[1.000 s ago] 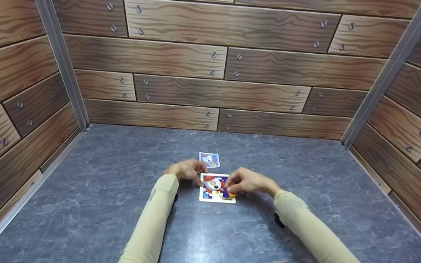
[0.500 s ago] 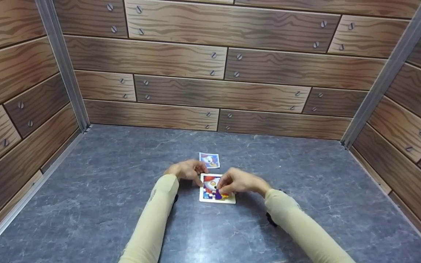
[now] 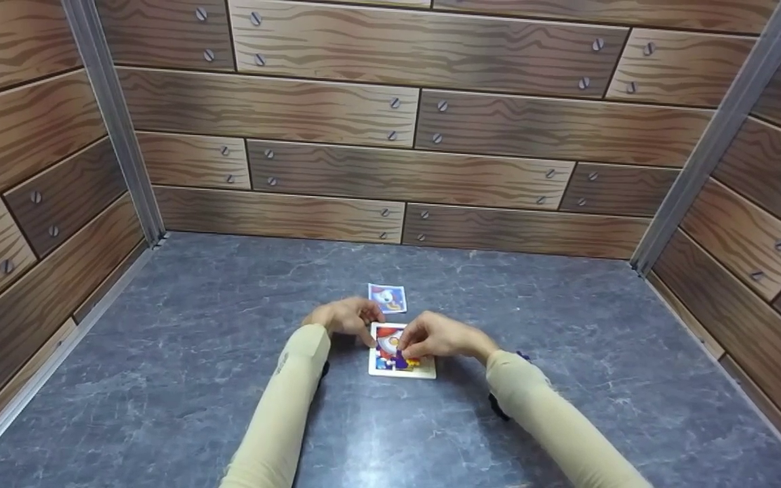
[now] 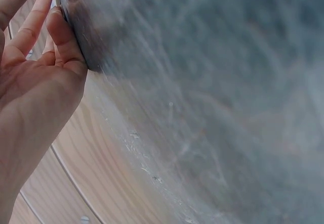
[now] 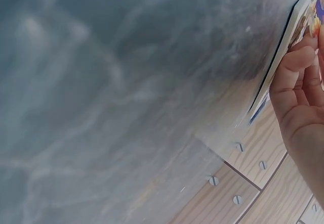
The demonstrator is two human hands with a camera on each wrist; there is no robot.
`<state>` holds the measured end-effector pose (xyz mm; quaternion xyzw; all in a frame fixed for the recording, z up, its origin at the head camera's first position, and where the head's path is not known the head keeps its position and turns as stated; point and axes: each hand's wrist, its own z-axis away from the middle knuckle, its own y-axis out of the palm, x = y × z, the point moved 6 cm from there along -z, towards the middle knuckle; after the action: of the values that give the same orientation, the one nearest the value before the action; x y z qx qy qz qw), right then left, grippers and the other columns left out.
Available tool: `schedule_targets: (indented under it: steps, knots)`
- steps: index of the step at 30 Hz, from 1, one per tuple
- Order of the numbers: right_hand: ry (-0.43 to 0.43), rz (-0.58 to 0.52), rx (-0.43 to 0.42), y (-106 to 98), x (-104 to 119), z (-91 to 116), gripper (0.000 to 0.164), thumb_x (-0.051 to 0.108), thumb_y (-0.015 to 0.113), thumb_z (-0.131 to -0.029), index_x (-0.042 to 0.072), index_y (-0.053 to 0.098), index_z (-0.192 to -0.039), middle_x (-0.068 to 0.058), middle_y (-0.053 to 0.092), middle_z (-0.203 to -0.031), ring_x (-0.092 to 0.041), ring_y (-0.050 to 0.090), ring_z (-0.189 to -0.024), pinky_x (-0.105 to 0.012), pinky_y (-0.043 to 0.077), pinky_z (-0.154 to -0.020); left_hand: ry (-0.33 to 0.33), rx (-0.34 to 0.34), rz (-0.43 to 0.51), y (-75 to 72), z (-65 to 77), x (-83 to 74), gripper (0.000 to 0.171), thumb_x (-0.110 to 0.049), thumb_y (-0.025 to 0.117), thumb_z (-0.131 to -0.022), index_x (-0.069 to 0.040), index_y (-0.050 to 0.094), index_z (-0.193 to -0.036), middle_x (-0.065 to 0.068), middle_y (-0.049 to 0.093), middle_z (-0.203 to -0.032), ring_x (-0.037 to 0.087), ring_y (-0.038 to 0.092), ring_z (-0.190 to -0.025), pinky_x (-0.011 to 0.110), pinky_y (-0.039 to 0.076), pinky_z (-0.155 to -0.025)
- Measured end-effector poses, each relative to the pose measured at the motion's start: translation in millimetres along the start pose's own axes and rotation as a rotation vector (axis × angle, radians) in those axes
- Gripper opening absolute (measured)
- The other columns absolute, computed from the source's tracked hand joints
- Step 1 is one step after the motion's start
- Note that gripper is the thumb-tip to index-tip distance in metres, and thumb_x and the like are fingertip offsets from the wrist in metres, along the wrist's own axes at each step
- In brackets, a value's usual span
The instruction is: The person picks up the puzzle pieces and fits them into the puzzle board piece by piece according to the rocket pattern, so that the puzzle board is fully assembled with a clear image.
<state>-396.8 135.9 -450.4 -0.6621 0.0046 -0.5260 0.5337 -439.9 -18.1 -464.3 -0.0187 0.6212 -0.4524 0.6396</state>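
A small square jigsaw puzzle in a white-rimmed tray point(image 3: 424, 375) lies on the table. Its picture has a white figure with red and blue parts. My right hand point(image 3: 441, 335) pinches a purple and yellow puzzle piece point(image 3: 401, 361) between thumb and fingers, over the tray's lower middle; its fingers cover part of the picture. In the right wrist view, yellow and purple on the piece point(image 5: 318, 15) show at the fingertips. My left hand point(image 3: 348, 316) touches the tray's upper left edge, its fingers loosely bent. The left wrist view shows that hand point(image 4: 40, 87) beside the edge.
Just behind the tray lies a small picture card point(image 3: 388, 298) with a similar figure. The dark grey marbled tabletop point(image 3: 228, 291) is bounded by wood-patterned walls point(image 3: 336, 217) at the back and both sides, with metal corner posts.
My right hand has moved left over the tray with the purple and yellow puzzle piece, from its right side to the lower middle. The left hand has stayed at the tray's edge.
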Motion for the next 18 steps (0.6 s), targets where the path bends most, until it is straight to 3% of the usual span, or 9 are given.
schedule_targets:
  steps: [8,18]
  knots:
    - [0.004,-0.011,-0.001,2.6,-0.1,-1.1,0.012,0.007,0.070,-0.088,0.000,0.073,-0.096,-0.005,0.068,-0.082,-0.003,0.053,-0.070,-0.017,0.043,-0.063,0.011,0.004,0.001,0.9,1.4,-1.5,0.041,0.005,0.077,-0.073,-0.001,0.063,-0.111,0.000,0.055,-0.089,0.011,0.047,-0.081,0.021,0.040,-0.072]
    - [0.022,0.051,0.017,4.4,1.8,-2.3,0.009,0.006,0.069,-0.088,0.001,0.072,-0.095,0.003,0.065,-0.080,-0.003,0.054,-0.071,-0.018,0.044,-0.065,0.010,-0.002,0.012,1.8,1.6,-1.4,0.040,0.006,0.077,-0.073,0.000,0.063,-0.110,0.000,0.054,-0.089,0.011,0.047,-0.081,0.020,0.039,-0.073]
